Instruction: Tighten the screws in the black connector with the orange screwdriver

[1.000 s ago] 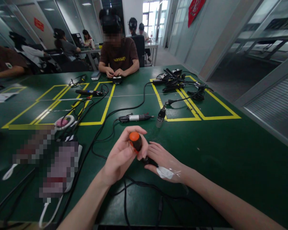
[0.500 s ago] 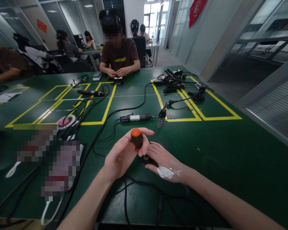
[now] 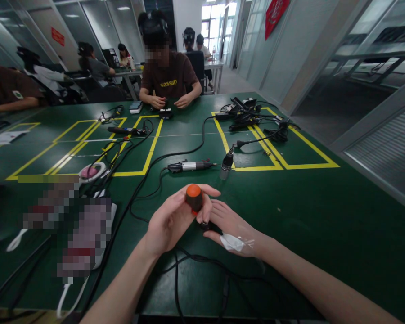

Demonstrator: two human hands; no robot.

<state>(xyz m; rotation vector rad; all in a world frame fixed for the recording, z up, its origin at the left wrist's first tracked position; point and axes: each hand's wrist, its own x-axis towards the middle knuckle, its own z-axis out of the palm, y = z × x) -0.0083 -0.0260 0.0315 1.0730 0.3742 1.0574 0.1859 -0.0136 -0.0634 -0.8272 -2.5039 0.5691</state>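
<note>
My left hand (image 3: 170,216) is closed around the handle of a screwdriver (image 3: 194,198), a dark grip with an orange end cap facing up at me. Its lower end points down toward a black part (image 3: 205,227) with a small round metal end. My right hand (image 3: 231,222) closes on that black part from the right, thumb below and fingers along the far side. A white dressing (image 3: 232,242) is taped on the back of this hand. The fingers hide the screwdriver's shaft and most of the black part, so I cannot tell whether they touch.
Beyond my hands lie a silver and black electric screwdriver (image 3: 191,166) and an upright black nozzle-like piece (image 3: 227,164). Black cables (image 3: 202,258) cross the green table (image 3: 310,234). Two blurred white-edged items (image 3: 113,225) are at left. A person (image 3: 170,74) works opposite.
The screwdriver's orange end has shifted slightly right and down with my left hand. My right hand stays in place. The person opposite has moved their hands apart.
</note>
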